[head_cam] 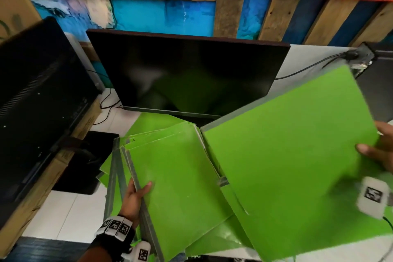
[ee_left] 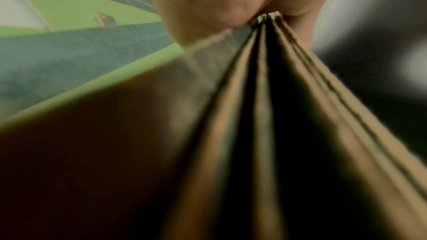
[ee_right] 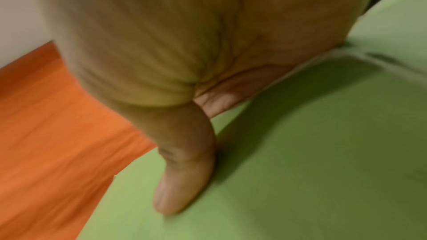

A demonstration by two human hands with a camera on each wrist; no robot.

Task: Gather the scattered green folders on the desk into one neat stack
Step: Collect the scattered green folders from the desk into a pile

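Observation:
My left hand [head_cam: 136, 194] grips the near-left edge of a stack of green folders [head_cam: 178, 178], thumb on top and fingers underneath. In the left wrist view the hand [ee_left: 219, 4] pinches several layered folder edges [ee_left: 265, 79]. My right hand [head_cam: 378, 153] holds one large green folder [head_cam: 293, 155] lifted and tilted at the right, thumb pressed on its top face. The right wrist view shows that thumb [ee_right: 182, 180] flat on the green folder [ee_right: 300, 171]. More green folders [head_cam: 221, 238] lie loose beneath on the white desk [head_cam: 63, 215].
A dark monitor [head_cam: 187, 76] stands right behind the folders. A black computer case [head_cam: 36, 95] on a cardboard box fills the left. Cables [head_cam: 308, 68] run to a device at the back right. A black pad [head_cam: 85, 161] lies left of the stack.

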